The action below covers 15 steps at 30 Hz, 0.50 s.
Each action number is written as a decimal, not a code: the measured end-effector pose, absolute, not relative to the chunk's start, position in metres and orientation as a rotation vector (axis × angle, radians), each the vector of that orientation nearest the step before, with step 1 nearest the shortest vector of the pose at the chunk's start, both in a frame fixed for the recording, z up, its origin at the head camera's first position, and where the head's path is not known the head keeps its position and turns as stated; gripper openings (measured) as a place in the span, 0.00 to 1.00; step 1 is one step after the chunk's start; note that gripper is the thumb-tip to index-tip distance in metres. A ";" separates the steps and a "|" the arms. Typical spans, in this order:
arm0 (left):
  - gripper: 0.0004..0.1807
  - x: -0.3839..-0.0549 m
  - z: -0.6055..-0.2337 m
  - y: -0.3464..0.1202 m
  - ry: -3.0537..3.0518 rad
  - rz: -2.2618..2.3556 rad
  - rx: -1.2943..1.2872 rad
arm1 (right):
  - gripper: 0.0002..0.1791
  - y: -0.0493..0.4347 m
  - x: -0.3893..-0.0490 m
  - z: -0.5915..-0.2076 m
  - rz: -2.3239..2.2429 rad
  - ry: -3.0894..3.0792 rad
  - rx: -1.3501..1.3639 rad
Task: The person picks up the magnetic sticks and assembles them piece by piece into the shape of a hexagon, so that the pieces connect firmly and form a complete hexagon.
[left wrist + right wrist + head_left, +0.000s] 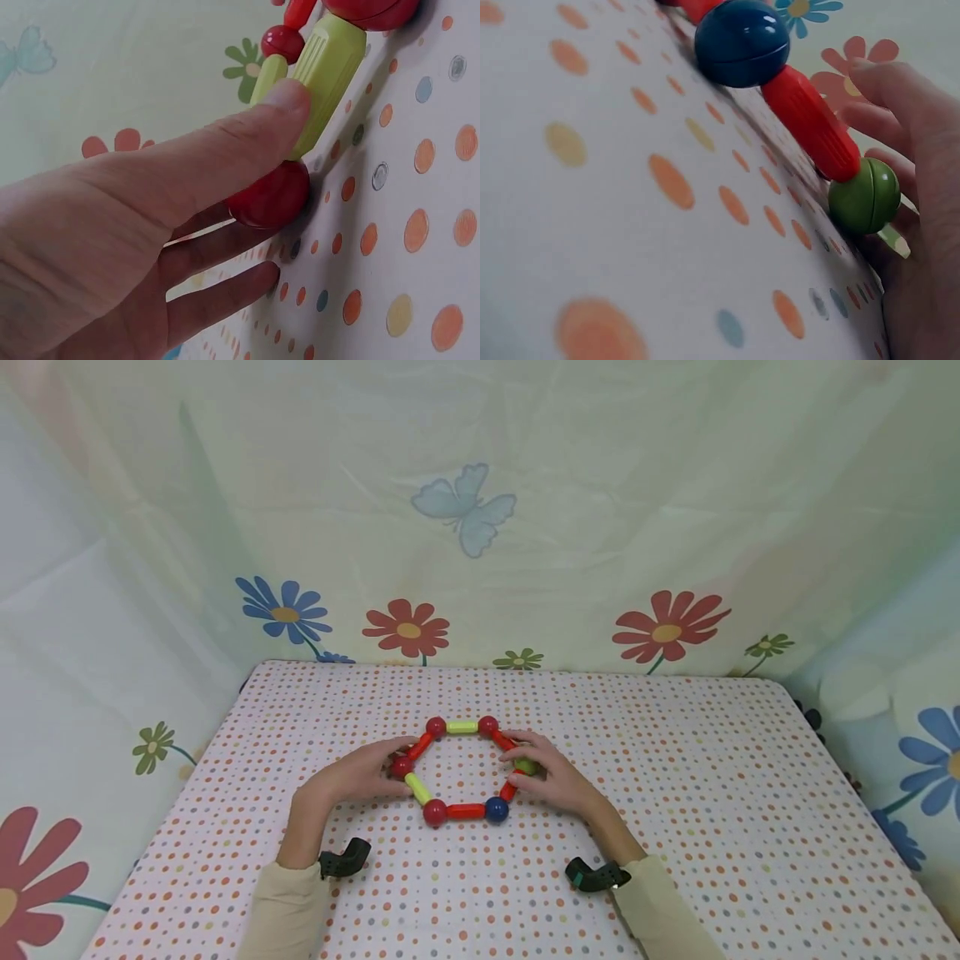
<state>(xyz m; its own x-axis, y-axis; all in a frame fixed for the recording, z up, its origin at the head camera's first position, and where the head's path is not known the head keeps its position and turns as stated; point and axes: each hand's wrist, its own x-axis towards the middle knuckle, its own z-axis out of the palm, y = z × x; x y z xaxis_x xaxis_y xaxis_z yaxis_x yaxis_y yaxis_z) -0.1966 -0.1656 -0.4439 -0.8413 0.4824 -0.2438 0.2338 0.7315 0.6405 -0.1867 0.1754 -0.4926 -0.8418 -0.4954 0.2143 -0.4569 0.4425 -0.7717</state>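
A six-sided ring of magnetic building rods and balls lies flat on the dotted tabletop. Red rods, such as the front rod (pixel 467 811), and yellow-green rods (pixel 462 727) join red balls (pixel 435 812), a blue ball (pixel 497 809) and a green ball (pixel 865 196). My left hand (pixel 370 770) grips the ring's left corner, its thumb on a yellow-green rod (pixel 330 79) and its fingers behind a red ball (pixel 271 196). At the opposite corner, my right hand (pixel 553 772) curves round the green ball, its fingers beside the adjoining red rods (pixel 810 124).
The table (pixel 750 827) has a white cloth with coloured dots. Behind it hangs a pale curtain (pixel 570 510) printed with flowers and a butterfly. Black wrist straps (pixel 345 860) sit at both cuffs. Small dark objects (pixel 813 719) show past the right table edge.
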 end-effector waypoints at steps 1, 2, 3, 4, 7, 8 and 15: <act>0.42 -0.197 -0.444 -0.166 2.537 0.874 0.541 | 0.15 0.176 -0.187 -0.492 -1.412 2.631 -0.844; 0.42 -0.197 -0.444 -0.167 2.542 0.879 0.531 | 0.16 0.176 -0.187 -0.491 -1.437 2.633 -0.818; 0.42 -0.197 -0.445 -0.167 2.542 0.885 0.526 | 0.18 0.176 -0.187 -0.491 -1.465 2.632 -0.797; 0.41 -0.197 -0.445 -0.167 2.544 0.885 0.526 | 0.19 0.177 -0.187 -0.490 -1.487 2.634 -0.775; 0.39 -0.197 -0.445 -0.167 2.548 0.881 0.517 | 0.21 0.177 -0.188 -0.489 -1.551 2.638 -0.735; 0.38 -0.197 -0.444 -0.167 2.548 0.878 0.514 | 0.21 0.176 -0.188 -0.488 -1.578 2.631 -0.729; 0.36 -0.197 -0.442 -0.167 2.555 0.864 0.521 | 0.19 0.172 -0.177 -0.462 -1.675 2.585 -0.752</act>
